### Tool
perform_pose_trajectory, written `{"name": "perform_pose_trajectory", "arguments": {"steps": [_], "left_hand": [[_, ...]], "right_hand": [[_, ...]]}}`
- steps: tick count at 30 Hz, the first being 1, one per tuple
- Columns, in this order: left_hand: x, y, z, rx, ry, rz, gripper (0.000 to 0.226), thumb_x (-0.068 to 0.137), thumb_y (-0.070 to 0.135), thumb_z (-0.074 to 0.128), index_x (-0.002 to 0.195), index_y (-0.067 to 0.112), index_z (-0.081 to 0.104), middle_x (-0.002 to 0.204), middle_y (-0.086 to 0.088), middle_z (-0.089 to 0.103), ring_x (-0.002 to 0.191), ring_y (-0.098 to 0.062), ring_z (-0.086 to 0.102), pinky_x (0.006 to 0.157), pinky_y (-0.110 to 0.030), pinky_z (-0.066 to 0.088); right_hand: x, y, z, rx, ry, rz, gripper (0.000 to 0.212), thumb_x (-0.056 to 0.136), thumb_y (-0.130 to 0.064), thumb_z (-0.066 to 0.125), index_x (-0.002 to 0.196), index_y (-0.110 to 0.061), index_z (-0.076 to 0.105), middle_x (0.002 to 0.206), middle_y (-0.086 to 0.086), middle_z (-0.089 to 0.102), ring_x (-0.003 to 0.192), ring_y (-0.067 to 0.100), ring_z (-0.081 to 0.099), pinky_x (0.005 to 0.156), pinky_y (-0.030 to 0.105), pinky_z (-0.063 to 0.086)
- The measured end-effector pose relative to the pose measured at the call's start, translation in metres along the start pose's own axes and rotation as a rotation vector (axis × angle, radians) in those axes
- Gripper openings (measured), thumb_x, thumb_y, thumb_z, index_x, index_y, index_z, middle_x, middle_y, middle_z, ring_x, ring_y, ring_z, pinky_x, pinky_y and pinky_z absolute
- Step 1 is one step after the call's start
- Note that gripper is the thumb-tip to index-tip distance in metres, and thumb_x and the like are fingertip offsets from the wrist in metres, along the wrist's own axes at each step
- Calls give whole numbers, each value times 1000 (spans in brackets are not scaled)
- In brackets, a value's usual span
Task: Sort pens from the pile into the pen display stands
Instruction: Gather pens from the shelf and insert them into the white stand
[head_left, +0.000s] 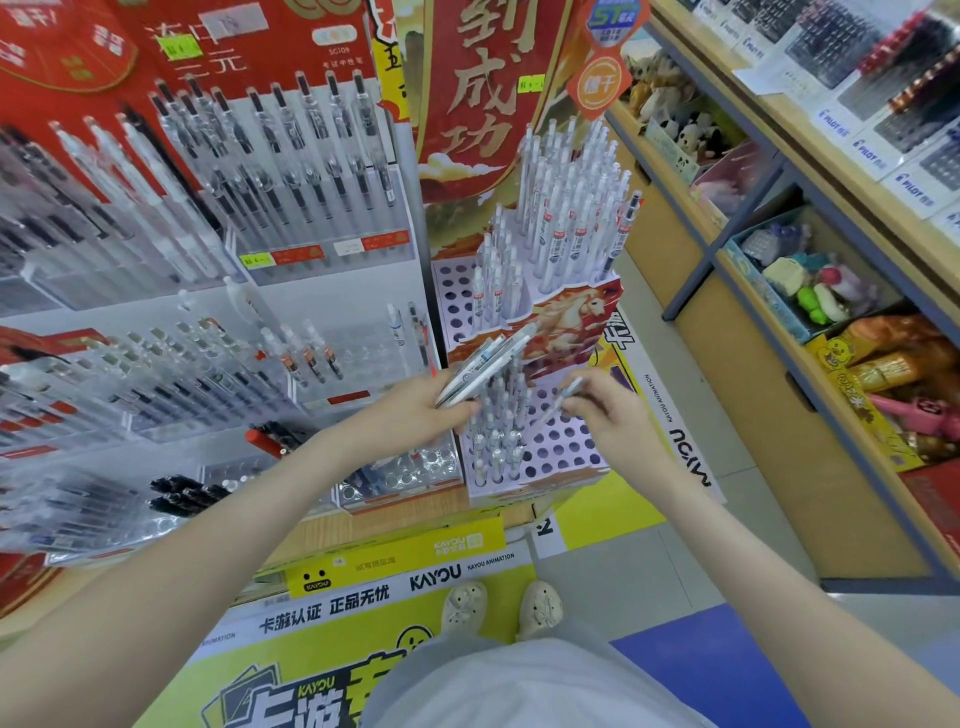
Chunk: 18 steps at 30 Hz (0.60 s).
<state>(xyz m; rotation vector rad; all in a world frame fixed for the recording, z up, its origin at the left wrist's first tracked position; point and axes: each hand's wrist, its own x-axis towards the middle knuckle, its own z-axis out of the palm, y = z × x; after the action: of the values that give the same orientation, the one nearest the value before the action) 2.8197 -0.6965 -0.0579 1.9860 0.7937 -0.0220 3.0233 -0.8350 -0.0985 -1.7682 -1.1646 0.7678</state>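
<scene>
Wooden shelves (753, 364) right, grey floor (649, 561) below

A stationery shop: tiered pen display stands (524, 322) with price stickers (257, 260), and shelves (810, 171) of boxed toys.

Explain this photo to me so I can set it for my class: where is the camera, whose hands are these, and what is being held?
There is no machine here. A person wears one wide-angle camera on the head, so you look forward and down over their own hands, right down to their shoes. The left hand grips a bunch of pens. The right hand pinches a single pen in its fingers, above a lilac stand full of round holes. Some holes hold pens upright and many are free. Further left, clear stands hold more pens.
</scene>
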Motion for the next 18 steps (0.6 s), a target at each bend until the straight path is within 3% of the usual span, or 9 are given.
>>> {"name": "perform_pose_trajectory", "arguments": {"steps": [2,4,6,7,9,12,15,18], "left_hand": [[0,2,0,-28,-6,-3,17,98,27,54,88,37,45,67,10,57,53,-9,51,53,-26,45],[0,3,0,-53,-19,-2,17,98,26,54,86,35,45,64,11,56,52,-8,51,51,-23,45],[0,4,0,-69,-32,1,15,98,26,54,86,32,47,61,12,57,50,-4,51,50,-20,45],[0,5,1,-78,-37,3,14,98,26,54,86,30,48,61,12,58,49,-3,51,49,-20,46],[0,5,1,-99,-48,2,13,98,24,54,86,26,49,62,12,60,48,-2,51,48,-19,45],[2,6,2,-114,-60,0,10,98,24,54,88,22,51,66,10,61,50,-5,50,47,-19,44],[2,6,1,-115,-78,11,9,97,25,55,90,24,51,70,7,61,49,-6,48,48,-20,43],[5,7,4,-74,-93,5,6,96,28,58,95,26,51,72,5,59,48,-3,47,48,-18,41]], "right_hand": [[1,4,7,-115,-82,-12,13,95,-4,49,92,-15,54,83,16,60,65,33,48,61,44,40],[3,8,12,-228,-167,12,13,97,-9,48,96,-21,52,77,0,60,57,11,49,59,36,36],[4,9,20,-281,-222,51,12,98,-11,46,103,-19,53,84,-12,60,69,-7,55,66,28,41],[5,9,23,-292,-230,77,13,99,-12,45,107,-16,54,90,-10,63,79,-7,58,71,30,46],[8,7,28,-330,-236,128,16,99,-15,44,111,-15,53,101,-5,68,95,11,63,81,40,50],[11,6,28,-412,-242,136,14,97,-20,48,110,-16,54,104,-6,69,98,18,63,83,40,50],[7,-5,19,-276,-132,79,22,87,-32,65,99,-22,51,95,-7,60,86,9,54,73,22,44],[3,-31,12,100,13,101,26,84,-30,68,101,-14,56,92,1,60,84,11,56,73,22,46]]}}
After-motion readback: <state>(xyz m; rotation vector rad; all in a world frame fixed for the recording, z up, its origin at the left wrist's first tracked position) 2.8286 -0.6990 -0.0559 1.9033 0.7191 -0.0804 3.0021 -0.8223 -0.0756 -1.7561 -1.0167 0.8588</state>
